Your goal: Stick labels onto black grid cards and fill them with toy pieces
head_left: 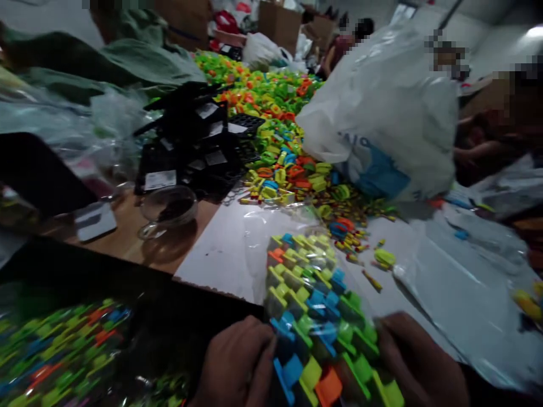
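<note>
A clear plastic bag (316, 294) of small yellow, green, blue and orange plastic pieces lies across the table's near edge, its pieces lined up in rows. My left hand (240, 362) is closed at the bag's left side, thumb along its edge. On the opposite side, my right hand (419, 359) grips the bag's right edge with its fingers curled and partly hidden. The bag's upper end rests flat on a white sheet (212, 257). Loose yellow pieces (384, 259) are scattered just beyond my right hand.
A large pile of coloured plastic pieces (271, 96) fills the table's back. Black trays (190, 141) and a clear round dish (169, 206) stand left; a bulging white sack (382, 113) stands right. Filled bags (63, 350) lie low at left. People sit at the far right and back.
</note>
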Demonstrator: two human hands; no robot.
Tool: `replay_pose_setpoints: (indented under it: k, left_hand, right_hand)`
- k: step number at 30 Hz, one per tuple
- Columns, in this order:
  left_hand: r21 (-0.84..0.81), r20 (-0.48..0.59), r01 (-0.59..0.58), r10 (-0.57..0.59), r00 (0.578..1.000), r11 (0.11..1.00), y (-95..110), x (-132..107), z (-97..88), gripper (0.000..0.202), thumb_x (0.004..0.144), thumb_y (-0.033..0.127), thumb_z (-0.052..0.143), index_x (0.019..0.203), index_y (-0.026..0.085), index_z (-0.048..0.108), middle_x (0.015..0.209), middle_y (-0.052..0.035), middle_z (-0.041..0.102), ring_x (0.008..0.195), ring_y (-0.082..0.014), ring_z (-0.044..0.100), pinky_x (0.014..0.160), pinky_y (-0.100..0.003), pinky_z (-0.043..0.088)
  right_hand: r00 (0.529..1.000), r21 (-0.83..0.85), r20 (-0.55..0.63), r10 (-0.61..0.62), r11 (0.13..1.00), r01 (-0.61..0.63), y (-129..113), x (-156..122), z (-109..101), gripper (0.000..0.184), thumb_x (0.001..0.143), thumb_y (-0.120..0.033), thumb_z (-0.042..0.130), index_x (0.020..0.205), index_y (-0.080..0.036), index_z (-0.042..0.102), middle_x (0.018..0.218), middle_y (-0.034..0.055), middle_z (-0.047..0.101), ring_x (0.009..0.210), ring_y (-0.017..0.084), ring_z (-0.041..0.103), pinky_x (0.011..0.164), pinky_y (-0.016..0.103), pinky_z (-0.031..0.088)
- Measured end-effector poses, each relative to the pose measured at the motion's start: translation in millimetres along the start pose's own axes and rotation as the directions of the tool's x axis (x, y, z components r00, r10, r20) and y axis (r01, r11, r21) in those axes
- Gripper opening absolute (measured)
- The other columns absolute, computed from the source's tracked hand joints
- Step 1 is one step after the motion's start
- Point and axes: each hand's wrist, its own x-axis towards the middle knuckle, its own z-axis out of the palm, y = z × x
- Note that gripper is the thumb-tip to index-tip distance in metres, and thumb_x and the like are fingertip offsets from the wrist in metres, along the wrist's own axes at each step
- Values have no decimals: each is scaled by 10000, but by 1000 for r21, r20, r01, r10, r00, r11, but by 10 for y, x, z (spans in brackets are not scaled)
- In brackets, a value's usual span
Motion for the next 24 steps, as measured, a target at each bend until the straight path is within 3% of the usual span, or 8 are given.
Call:
replay_pose_setpoints:
  k: [5, 10, 13, 15, 17, 19, 21, 24]
  left_hand:
    - [20, 12, -22, 22, 1000, 1000, 106, 558, -367, 87, 896, 169, 468, 845, 211, 525, 669, 37, 520, 584, -97, 528, 556, -216, 392]
    - [157, -19, -173, 178, 984, 972, 150, 1004, -627, 73, 873, 212, 518, 807, 201, 547, 671, 38, 522, 552, -92, 478, 521, -237, 336]
    - [153, -43, -179, 187, 981, 972, 261, 1135, -659, 78, 864, 227, 541, 797, 198, 569, 673, 37, 535, 572, -98, 482, 536, -250, 338]
    - [49, -147, -117, 123, 981, 992, 416, 1174, -639, 83, 864, 237, 559, 793, 203, 584, 691, 33, 550, 614, -109, 505, 560, -255, 355]
    - [-108, -334, -8, -29, 942, 994, 607, 1197, -603, 79, 877, 223, 554, 808, 209, 589, 706, 29, 547, 648, -120, 515, 576, -263, 362]
    - [-253, -431, 28, -139, 892, 967, 771, 1231, -565, 80, 894, 199, 539, 826, 211, 580, 687, 33, 523, 631, -115, 499, 566, -260, 360]
    - [-330, -373, -48, -84, 924, 943, 866, 1295, -534, 85, 905, 219, 542, 824, 208, 566, 663, 39, 504, 596, -102, 481, 548, -244, 371]
    - [-370, -238, -134, 46, 970, 919, 907, 1435, -499, 127, 919, 260, 533, 811, 195, 553, 683, 34, 506, 609, -95, 494, 581, -227, 419]
  right_hand:
    - [968, -51, 137, -212, 974, 220, -123, 553, -371, 141, 902, -226, 508, 780, -200, 574, 673, -7, 541, 600, 106, 518, 556, 214, 437]
    - [967, 181, 221, -124, 980, 84, -277, 858, -587, 142, 919, -246, 497, 821, -182, 578, 655, -26, 511, 504, 76, 485, 468, 194, 413]
    - [982, 251, 141, -127, 964, 88, -381, 940, -648, 97, 896, -214, 530, 821, -181, 582, 617, -46, 489, 463, 65, 487, 434, 179, 408]
    - [987, 264, 20, -162, 953, 152, -466, 957, -704, 64, 884, -198, 555, 833, -185, 590, 610, -47, 499, 468, 69, 494, 437, 183, 414]
    - [972, 275, -97, -214, 933, 232, -548, 956, -772, 32, 878, -178, 572, 879, -197, 597, 629, -41, 518, 505, 84, 517, 468, 202, 436]
    - [944, 272, -151, -293, 906, 325, -611, 959, -831, 86, 871, -157, 575, 935, -210, 599, 708, -23, 546, 574, 102, 543, 524, 230, 468]
    - [919, 278, -157, -360, 877, 391, -656, 985, -855, 121, 861, -164, 584, 968, -213, 612, 814, 5, 569, 637, 116, 560, 571, 252, 493]
    - [919, 342, -213, -331, 856, 387, -717, 1079, -786, 89, 832, -212, 644, 918, -195, 660, 908, 50, 604, 735, 151, 595, 630, 274, 524]
